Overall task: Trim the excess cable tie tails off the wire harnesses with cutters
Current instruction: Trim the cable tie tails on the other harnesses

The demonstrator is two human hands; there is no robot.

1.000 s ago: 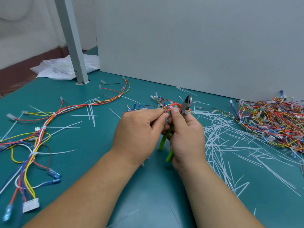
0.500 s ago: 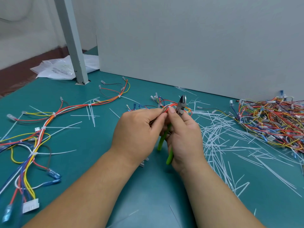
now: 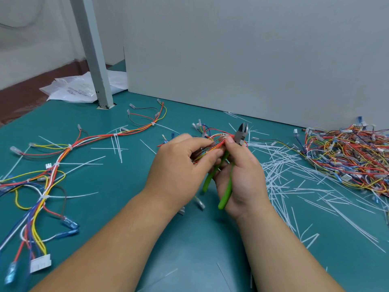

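Observation:
My left hand (image 3: 181,165) grips a bundle of red, orange and yellow wires, the wire harness (image 3: 212,137), just above the green table (image 3: 117,207). My right hand (image 3: 242,175) holds green-handled cutters (image 3: 228,180); their grey jaws (image 3: 242,132) point up and away beside the bundle, slightly parted. My right thumb presses on the wires next to the jaws. The cable tie itself is hidden among fingers and wires.
A long harness with white ties and uncut tails (image 3: 69,148) sprawls across the left of the table. A heap of harnesses (image 3: 345,154) lies at the right, with several cut white tails (image 3: 294,175) scattered before it. A grey post (image 3: 92,51), plastic bag (image 3: 71,89) and grey panel (image 3: 252,60) stand behind.
The cutter jaws swung left toward the bundle, then back to the right and a little higher. My left fingers have shifted along the wires.

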